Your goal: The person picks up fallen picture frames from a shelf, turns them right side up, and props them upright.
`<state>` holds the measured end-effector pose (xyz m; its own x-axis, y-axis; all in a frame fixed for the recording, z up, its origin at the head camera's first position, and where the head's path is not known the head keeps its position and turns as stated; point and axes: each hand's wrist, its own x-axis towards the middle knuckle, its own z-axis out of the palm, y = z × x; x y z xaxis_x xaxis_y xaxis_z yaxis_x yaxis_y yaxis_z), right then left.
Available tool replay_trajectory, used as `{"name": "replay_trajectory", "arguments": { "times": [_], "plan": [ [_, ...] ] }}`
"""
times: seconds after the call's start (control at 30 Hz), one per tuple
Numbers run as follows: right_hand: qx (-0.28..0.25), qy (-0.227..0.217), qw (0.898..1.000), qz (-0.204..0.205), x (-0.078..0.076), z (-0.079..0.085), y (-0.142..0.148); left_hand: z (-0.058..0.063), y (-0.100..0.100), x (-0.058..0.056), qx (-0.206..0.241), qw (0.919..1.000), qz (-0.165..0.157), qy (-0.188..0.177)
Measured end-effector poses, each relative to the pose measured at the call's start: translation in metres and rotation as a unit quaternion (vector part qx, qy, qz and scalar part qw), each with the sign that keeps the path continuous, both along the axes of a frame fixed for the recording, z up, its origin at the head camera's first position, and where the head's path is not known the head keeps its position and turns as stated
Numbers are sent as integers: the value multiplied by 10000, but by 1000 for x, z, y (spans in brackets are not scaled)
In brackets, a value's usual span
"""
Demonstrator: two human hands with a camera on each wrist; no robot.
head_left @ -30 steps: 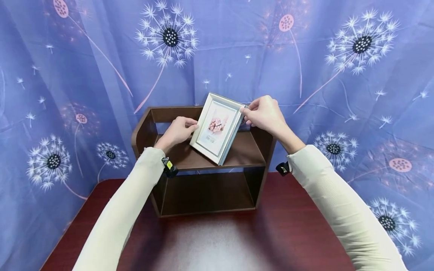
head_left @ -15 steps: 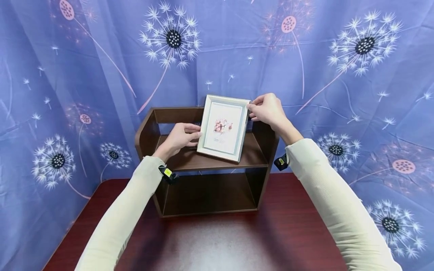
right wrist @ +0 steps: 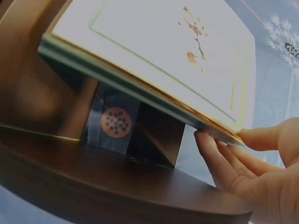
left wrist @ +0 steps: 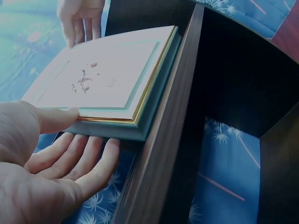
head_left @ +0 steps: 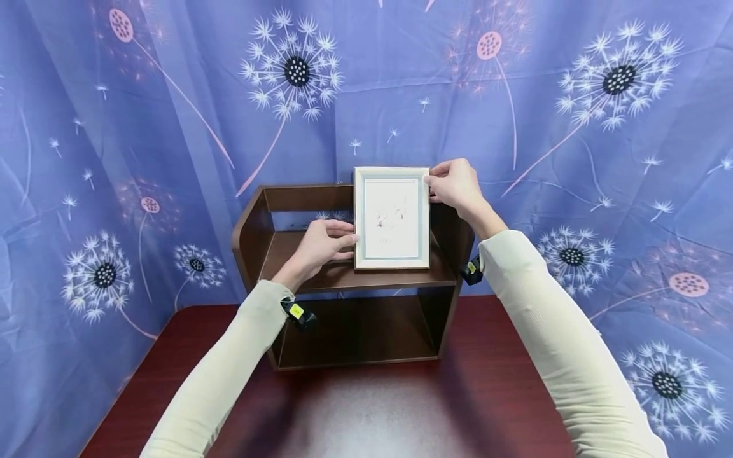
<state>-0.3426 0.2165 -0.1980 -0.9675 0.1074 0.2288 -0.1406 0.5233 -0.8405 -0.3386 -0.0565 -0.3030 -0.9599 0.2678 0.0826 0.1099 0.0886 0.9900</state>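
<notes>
A picture frame [head_left: 392, 254] with a pale border and a faint floral print stands upright over the upper board of a dark brown shelf unit [head_left: 252, 238], at its right half. Its lower edge sits close to the board's front. My left hand [head_left: 321, 245] holds the frame's left side low down; in the left wrist view the thumb lies on the front border and the fingers reach beneath the greenish edge. High on the opposite side, my right hand [head_left: 455, 187] pinches the frame between thumb and fingers, as the right wrist view also shows.
The shelf unit stands on a reddish-brown table [head_left: 487, 362], its lower compartment [head_left: 355, 327] facing me. Behind it hangs a blue curtain [head_left: 378, 57] with dandelion prints. The unit's right side panel [head_left: 455, 242] rises close beside the frame.
The picture frame has turned from a clockwise tilt to upright and shifted a little right. Both hands moved with it, the left one slightly lower, keeping their places on its sides.
</notes>
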Motion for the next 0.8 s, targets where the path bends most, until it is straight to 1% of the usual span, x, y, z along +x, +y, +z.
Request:
{"name": "replay_trajectory", "arguments": {
  "times": [0.2, 0.43, 0.6, 0.63, 0.7, 0.77, 0.8],
  "plan": [
    [57, 55, 9999, -128, -3, -1, 5, -2, 9, 2, 92, 9999, 49, 124],
    [94, 20, 9999, -117, -5, -3, 4, -8, 9, 3, 154, 9997, 140, 129],
    [70, -7, 9999, -74, -7, -4, 4, -10, 9, 5, 7, 9993, 236, 287],
    [67, -9, 10000, -59, -6, -4, 4, -10, 10, 6, -85, 9989, 277, 370],
    [75, -4, 10000, -19, -4, -2, 5, -8, 9, 9, -409, 9963, 409, 634],
    [249, 6, 9997, -22, 0, 0, 7, -5, 6, 12, -905, 9886, 610, 1036],
    [395, 12, 9992, -35, 2, 1, 9, -3, 4, 15, -1172, 9825, 715, 1262]
  ]
}}
